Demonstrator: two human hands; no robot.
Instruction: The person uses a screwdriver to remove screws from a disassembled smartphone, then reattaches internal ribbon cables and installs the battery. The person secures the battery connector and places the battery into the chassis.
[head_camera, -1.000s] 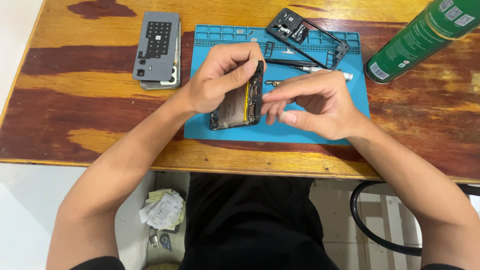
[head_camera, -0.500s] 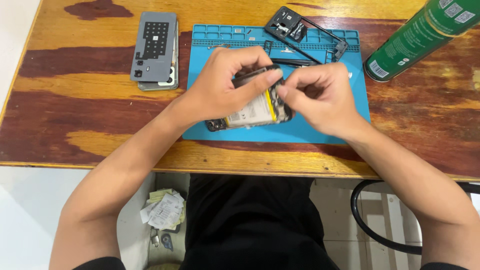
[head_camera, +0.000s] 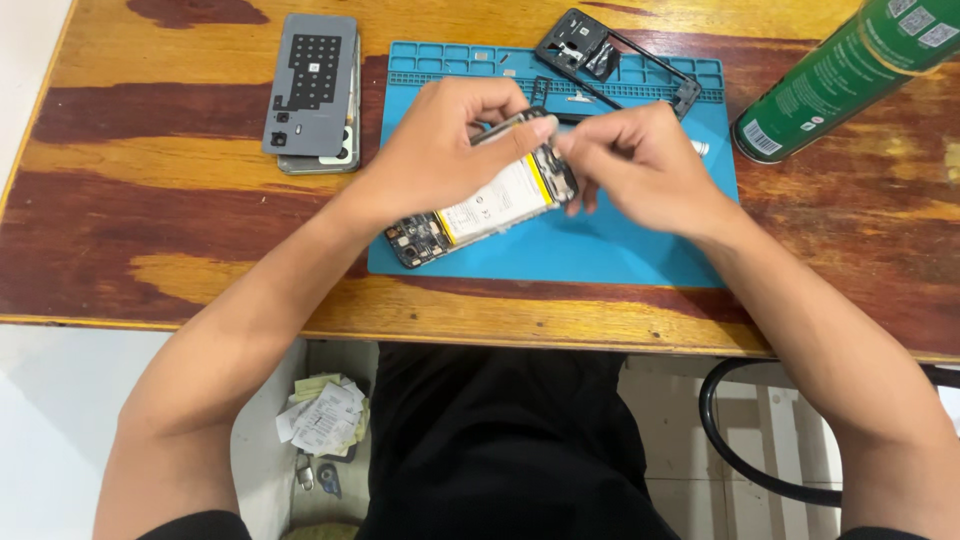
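Note:
An opened phone (head_camera: 480, 208) with its white battery and circuit boards showing lies slanted over the blue work mat (head_camera: 600, 255). My left hand (head_camera: 445, 150) grips its upper long edge with fingers curled over it. My right hand (head_camera: 640, 165) pinches at the phone's right end, fingertips pressed together on a small part that I cannot make out.
A black phone frame (head_camera: 620, 55) rests at the mat's far edge. A grey back cover stacked on another phone part (head_camera: 312, 90) lies left of the mat. A green spray can (head_camera: 850, 75) lies at the right. The wooden table's (head_camera: 150, 200) front edge is close to my body.
The phone went from standing on its edge between my hands to lying nearly flat and slanted on the mat. Both hands shifted up and my right fingers closed on its right end.

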